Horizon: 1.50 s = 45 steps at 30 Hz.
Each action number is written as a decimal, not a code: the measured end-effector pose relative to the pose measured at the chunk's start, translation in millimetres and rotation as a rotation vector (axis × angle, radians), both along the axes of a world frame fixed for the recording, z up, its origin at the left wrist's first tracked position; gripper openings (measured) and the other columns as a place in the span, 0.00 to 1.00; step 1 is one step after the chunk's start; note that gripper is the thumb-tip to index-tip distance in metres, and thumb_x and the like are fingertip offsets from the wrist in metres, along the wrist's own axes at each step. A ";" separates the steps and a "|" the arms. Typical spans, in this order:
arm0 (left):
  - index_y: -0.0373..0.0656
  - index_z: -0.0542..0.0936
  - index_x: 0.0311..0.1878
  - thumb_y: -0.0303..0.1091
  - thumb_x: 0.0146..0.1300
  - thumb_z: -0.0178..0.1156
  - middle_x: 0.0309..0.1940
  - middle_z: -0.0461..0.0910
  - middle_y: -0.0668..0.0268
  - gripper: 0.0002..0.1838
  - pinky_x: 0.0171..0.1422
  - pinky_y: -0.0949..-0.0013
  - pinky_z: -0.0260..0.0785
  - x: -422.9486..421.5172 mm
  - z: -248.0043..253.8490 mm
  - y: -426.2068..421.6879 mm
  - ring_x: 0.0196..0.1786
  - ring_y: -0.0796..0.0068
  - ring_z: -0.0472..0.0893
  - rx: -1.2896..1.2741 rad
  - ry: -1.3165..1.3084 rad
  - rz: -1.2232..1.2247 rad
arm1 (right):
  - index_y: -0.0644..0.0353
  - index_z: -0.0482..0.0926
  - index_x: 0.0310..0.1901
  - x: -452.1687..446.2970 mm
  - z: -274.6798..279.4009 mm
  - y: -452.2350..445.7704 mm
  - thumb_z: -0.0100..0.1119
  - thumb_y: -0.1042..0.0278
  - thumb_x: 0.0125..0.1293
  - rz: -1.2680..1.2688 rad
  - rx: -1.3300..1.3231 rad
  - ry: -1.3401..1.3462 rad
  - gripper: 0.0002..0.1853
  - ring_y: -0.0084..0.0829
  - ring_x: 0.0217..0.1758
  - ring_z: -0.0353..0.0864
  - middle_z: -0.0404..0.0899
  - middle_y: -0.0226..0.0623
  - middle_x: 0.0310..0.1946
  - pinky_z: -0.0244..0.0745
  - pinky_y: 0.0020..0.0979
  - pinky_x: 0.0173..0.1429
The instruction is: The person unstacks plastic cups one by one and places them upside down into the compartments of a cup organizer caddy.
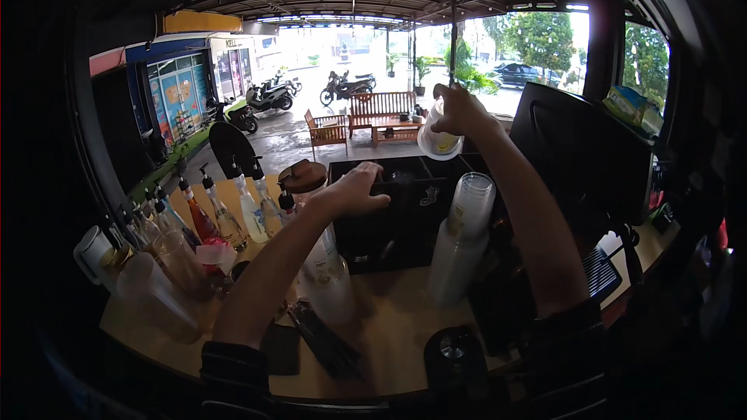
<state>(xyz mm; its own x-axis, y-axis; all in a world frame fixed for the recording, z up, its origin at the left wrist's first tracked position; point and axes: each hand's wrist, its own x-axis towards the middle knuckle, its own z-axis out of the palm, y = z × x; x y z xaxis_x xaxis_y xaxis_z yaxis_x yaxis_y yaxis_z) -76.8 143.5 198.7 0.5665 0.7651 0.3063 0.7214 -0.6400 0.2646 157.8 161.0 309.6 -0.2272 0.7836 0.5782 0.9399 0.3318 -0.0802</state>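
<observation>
My right hand (467,113) is closed around a clear plastic cup (440,145), raised above the back edge of the counter, its round rim facing toward me. A small yellow patch shows on the cup. My left hand (358,190) reaches over a black compartment box (397,222), fingers stretched and thumb apart, holding nothing. Whether its fingertips touch the box I cannot tell. Tall stacks of clear plastic cups stand on both sides of the box, the right stack (459,257) below my right forearm and the left stack (327,288) beside my left forearm.
Pump bottles (226,218) line the counter's left side, near a translucent pitcher (156,299). Dark wrapped sticks (323,338) lie on the wooden counter (389,342). A black monitor (580,148) stands at right. Beyond are wooden benches (381,105) and parked motorbikes (268,97).
</observation>
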 end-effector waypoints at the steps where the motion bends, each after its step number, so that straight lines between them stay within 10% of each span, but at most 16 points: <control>1: 0.30 0.63 0.59 0.50 0.54 0.60 0.57 0.66 0.45 0.38 0.67 0.63 0.56 2.2 -3.2 7.5 0.63 0.54 0.65 -0.042 0.066 -0.023 | 0.62 0.71 0.50 6.0 -1.9 10.4 0.72 0.61 0.35 -0.017 -0.027 0.007 0.36 0.50 0.48 0.77 0.75 0.55 0.43 0.73 0.40 0.53; 19: 0.36 0.61 0.64 0.47 0.48 0.63 0.62 0.64 0.53 0.42 0.69 0.65 0.56 8.5 11.9 15.2 0.64 0.59 0.64 -0.162 0.414 -0.034 | 0.54 0.72 0.55 21.7 -22.7 72.6 0.74 0.57 0.33 -0.067 -0.670 -0.179 0.40 0.38 0.55 0.75 0.72 0.40 0.55 0.73 0.37 0.55; 21: 0.36 0.61 0.64 0.47 0.47 0.63 0.63 0.63 0.52 0.42 0.69 0.65 0.56 8.4 12.4 15.0 0.64 0.59 0.65 -0.169 0.428 -0.034 | 0.49 0.70 0.55 23.7 -35.3 79.1 0.76 0.64 0.34 -0.088 -0.733 -0.174 0.40 0.40 0.45 0.80 0.74 0.43 0.50 0.82 0.36 0.36; 29: 0.34 0.60 0.64 0.46 0.46 0.64 0.63 0.62 0.51 0.43 0.70 0.65 0.55 5.7 10.6 19.3 0.65 0.57 0.64 -0.100 0.447 -0.082 | 0.48 0.67 0.60 27.3 -62.0 103.2 0.75 0.66 0.35 -0.107 -1.024 -0.196 0.43 0.39 0.46 0.80 0.71 0.44 0.56 0.81 0.32 0.41; 45: 0.36 0.56 0.67 0.49 0.47 0.64 0.67 0.56 0.52 0.47 0.72 0.65 0.50 7.6 14.9 12.9 0.69 0.58 0.58 -0.193 0.484 -0.037 | 0.48 0.73 0.57 40.3 -80.8 103.6 0.71 0.67 0.42 -0.067 -1.074 -0.211 0.34 0.33 0.40 0.81 0.80 0.36 0.42 0.79 0.34 0.40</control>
<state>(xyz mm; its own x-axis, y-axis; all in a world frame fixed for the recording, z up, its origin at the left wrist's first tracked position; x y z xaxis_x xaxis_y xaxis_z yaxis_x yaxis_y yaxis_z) -69.2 156.4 213.6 0.6362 0.7583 -0.1422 0.7679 -0.6401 0.0221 198.2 264.6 228.7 -0.1795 0.8703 -0.4587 0.9823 0.1329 -0.1322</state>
